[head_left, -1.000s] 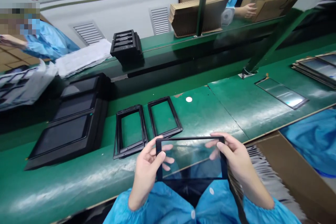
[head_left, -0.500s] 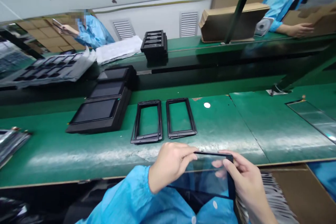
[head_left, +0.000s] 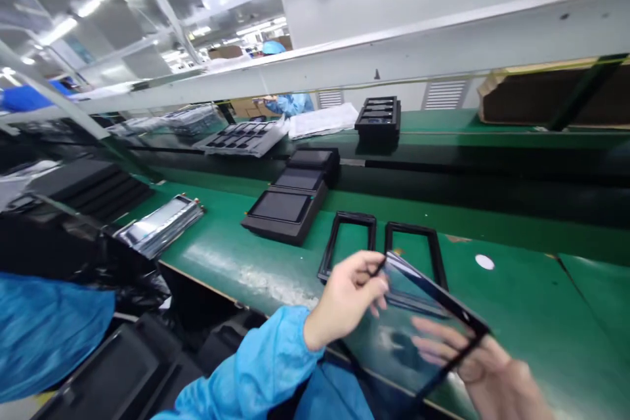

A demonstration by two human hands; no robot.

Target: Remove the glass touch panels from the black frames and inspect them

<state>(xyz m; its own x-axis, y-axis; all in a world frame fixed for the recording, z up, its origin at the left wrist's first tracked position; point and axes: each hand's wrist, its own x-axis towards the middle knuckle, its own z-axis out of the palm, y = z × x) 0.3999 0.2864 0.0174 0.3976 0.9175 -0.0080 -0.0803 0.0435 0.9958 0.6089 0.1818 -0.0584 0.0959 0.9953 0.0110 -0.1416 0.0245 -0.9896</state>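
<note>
A clear panel with a black border is held up tilted above the bench's front edge. My left hand pinches its upper left corner. At its right edge is my right hand, blurred, with fingers visible through the clear panel. Behind the panel lie two stacks of black rectangular frames, the left one and the right one, the latter partly covered by the panel.
Dark screens rest on black foam blocks left of the frames. Farther left is a pile of silvery panels. Black trays are stacked on the raised green shelf. Another person in blue is at the back.
The view has swung left and up. The panel has been lifted and tilted, with its upper left corner now in front of the frames. Both hands stay on it.
</note>
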